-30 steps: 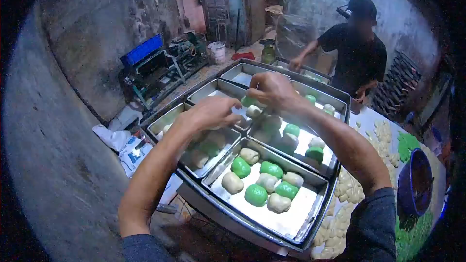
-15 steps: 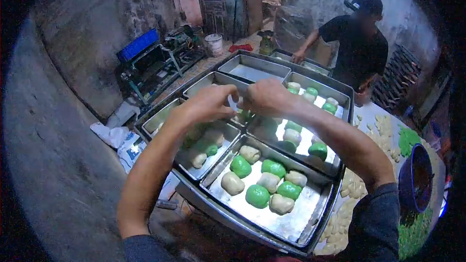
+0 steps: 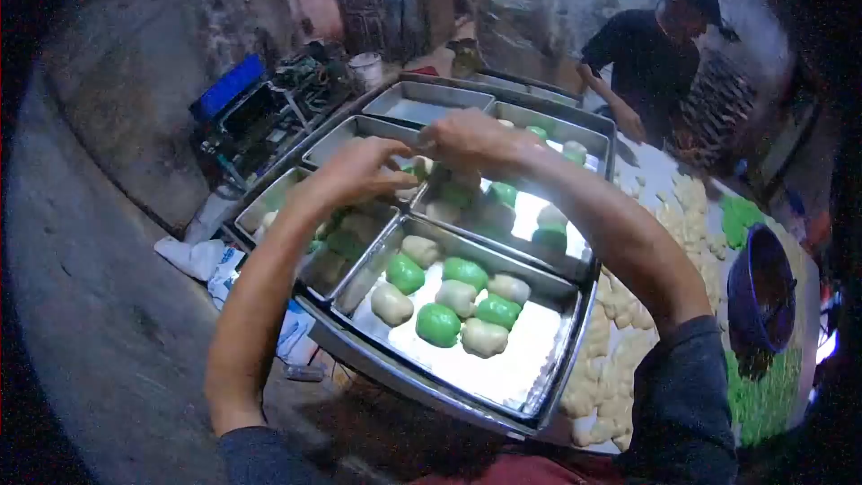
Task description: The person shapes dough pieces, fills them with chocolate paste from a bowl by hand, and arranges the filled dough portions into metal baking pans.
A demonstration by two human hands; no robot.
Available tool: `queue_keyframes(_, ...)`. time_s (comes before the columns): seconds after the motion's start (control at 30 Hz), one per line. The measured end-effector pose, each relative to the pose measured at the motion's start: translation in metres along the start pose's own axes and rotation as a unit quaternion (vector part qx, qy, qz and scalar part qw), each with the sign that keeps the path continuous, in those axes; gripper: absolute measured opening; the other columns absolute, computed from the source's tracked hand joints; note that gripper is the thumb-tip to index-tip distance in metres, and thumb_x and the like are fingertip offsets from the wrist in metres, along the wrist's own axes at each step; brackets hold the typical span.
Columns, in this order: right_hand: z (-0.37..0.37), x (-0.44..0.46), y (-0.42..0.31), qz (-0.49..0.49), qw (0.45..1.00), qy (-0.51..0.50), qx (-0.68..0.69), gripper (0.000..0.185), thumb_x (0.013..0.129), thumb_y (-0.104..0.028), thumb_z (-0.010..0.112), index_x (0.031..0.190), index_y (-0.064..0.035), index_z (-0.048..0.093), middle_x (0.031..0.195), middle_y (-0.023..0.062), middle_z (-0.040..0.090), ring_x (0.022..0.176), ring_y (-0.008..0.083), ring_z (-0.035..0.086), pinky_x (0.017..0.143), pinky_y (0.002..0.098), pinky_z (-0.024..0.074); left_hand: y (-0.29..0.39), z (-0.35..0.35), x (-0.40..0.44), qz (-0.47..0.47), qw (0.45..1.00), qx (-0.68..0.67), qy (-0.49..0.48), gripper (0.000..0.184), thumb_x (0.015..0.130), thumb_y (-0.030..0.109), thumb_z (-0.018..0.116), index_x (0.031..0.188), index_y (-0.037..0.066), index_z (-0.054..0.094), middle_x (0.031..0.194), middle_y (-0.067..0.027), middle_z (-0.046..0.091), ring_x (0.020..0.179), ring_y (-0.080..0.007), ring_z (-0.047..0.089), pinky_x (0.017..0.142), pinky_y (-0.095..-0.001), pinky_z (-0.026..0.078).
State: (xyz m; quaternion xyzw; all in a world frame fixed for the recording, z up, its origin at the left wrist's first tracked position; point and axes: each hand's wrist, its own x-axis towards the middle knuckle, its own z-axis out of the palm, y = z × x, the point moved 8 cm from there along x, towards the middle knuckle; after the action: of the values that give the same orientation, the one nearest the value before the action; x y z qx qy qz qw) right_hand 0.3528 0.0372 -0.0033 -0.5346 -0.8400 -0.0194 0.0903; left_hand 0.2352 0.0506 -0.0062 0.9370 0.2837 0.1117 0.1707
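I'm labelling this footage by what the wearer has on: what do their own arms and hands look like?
Both the left hand and right hand are bare, without gloves or watches. The forearms are uncovered; plain, dark blue-grey sleeves end near the elbows. Any rings are too blurred to tell.

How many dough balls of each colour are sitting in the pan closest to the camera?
In the nearest pan:
Green dough balls: 4
Cream dough balls: 5
Total: 9
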Motion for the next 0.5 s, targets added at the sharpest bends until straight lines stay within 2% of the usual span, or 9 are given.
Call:
queue_keyframes(0.03, -0.014, -0.007, 0.002, 0.027, 0.999, 0.017, -0.042, 0.018, 0.085, -0.021, 0.059, 0.096, -0.0097, 0.068, 0.078, 0.0169, 0.068, 0.074, 0.0356, 0.067, 0.067, 0.0468, 0.0526, 0.000, -0.004, -0.001, 0.070, 0.996, 0.045, 0.040, 0.052, 0.079, 0.032, 0.072, 0.123, 0.006, 0.062, 0.113, -0.0166, 0.067, 0.095, -0.0317, 0.067, 0.084, -0.0382, 0.052)
queue_keyframes(0.1, -0.063, -0.045, 0.000, 0.002, 0.991, 0.132, -0.032, 0.019, 0.087, -0.019, 0.060, 0.101, -0.0091, 0.068, 0.082, 0.0170, 0.068, 0.075, 0.0352, 0.067, 0.067, 0.0445, 0.0536, 0.013, -0.026, -0.018, -0.073, 0.996, 0.037, 0.027, 0.048, 0.084, 0.030, 0.071, 0.124, 0.005, 0.061, 0.120, -0.0147, 0.065, 0.101, -0.0220, 0.065, 0.084, -0.0359, 0.053)
queue_keyframes(0.13, -0.086, -0.072, -0.006, -0.056, 0.979, 0.193, -0.021, 0.020, 0.089, -0.019, 0.060, 0.104, -0.0084, 0.068, 0.084, 0.0170, 0.068, 0.075, 0.0337, 0.067, 0.067, 0.0424, 0.0542, 0.024, -0.034, -0.026, -0.030, 0.998, 0.005, 0.058, 0.046, 0.086, 0.027, 0.070, 0.126, 0.008, 0.060, 0.120, -0.0106, 0.065, 0.104, -0.0204, 0.063, 0.085, -0.0344, 0.052)
queue_keyframes(0.17, -0.108, -0.108, -0.011, -0.105, 0.962, 0.250, -0.015, 0.021, 0.090, -0.019, 0.061, 0.106, -0.0076, 0.068, 0.087, 0.0171, 0.069, 0.075, 0.0321, 0.068, 0.067, 0.0403, 0.0548, 0.045, -0.046, -0.039, -0.089, 0.993, -0.042, 0.059, 0.041, 0.087, 0.023, 0.066, 0.123, 0.003, 0.061, 0.112, -0.0146, 0.067, 0.097, -0.0202, 0.066, 0.082, -0.0331, 0.052)
queue_keyframes(0.23, -0.140, -0.193, -0.011, -0.094, 0.954, 0.285, 0.018, 0.023, 0.091, -0.018, 0.063, 0.111, -0.0059, 0.068, 0.090, 0.0123, 0.070, 0.077, 0.0231, 0.068, 0.071, 0.0340, 0.0551, 0.063, -0.055, -0.060, -0.037, 0.979, -0.136, 0.146, 0.044, 0.090, 0.017, 0.062, 0.128, -0.003, 0.055, 0.118, -0.0150, 0.064, 0.104, -0.0213, 0.063, 0.090, -0.0327, 0.049)
queue_keyframes(0.3, -0.152, -0.292, 0.001, -0.006, 0.947, 0.318, 0.054, 0.027, 0.088, -0.026, 0.063, 0.100, -0.0024, 0.068, 0.088, 0.0163, 0.068, 0.079, 0.0298, 0.067, 0.073, 0.0376, 0.0530, 0.101, -0.047, -0.073, 0.015, 0.966, -0.163, 0.201, 0.045, 0.088, 0.018, 0.063, 0.128, -0.003, 0.055, 0.117, -0.0159, 0.064, 0.102, -0.0225, 0.063, 0.088, -0.0339, 0.050)
queue_keyframes(0.4, -0.146, -0.464, 0.013, 0.106, 0.923, 0.347, 0.129, 0.022, 0.093, -0.018, 0.062, 0.105, -0.0002, 0.065, 0.090, 0.0114, 0.069, 0.079, 0.0183, 0.065, 0.070, 0.0318, 0.0519, 0.170, -0.019, -0.102, 0.075, 0.945, -0.182, 0.263, 0.047, 0.086, 0.019, 0.064, 0.127, -0.004, 0.055, 0.115, -0.0172, 0.064, 0.099, -0.0243, 0.064, 0.085, -0.0356, 0.051)
queue_keyframes(0.43, -0.119, -0.526, 0.041, 0.245, 0.905, 0.319, 0.136, 0.026, 0.092, -0.018, 0.065, 0.112, -0.0022, 0.067, 0.096, 0.0072, 0.070, 0.084, 0.0153, 0.066, 0.076, 0.0288, 0.0535, 0.193, -0.005, -0.107, 0.086, 0.940, -0.191, 0.271, 0.048, 0.086, 0.019, 0.064, 0.127, -0.004, 0.055, 0.114, -0.0177, 0.064, 0.098, -0.0249, 0.064, 0.083, -0.0362, 0.052)
queue_keyframes(0.5, -0.082, -0.665, 0.060, 0.441, 0.809, 0.359, 0.150, 0.032, 0.089, -0.025, 0.067, 0.109, -0.0010, 0.067, 0.095, 0.0086, 0.070, 0.082, 0.0134, 0.065, 0.076, 0.0273, 0.0506, 0.230, 0.030, -0.125, 0.094, 0.934, -0.212, 0.272, 0.049, 0.084, 0.020, 0.065, 0.126, -0.004, 0.055, 0.113, -0.0186, 0.064, 0.096, -0.0260, 0.064, 0.081, -0.0374, 0.052)
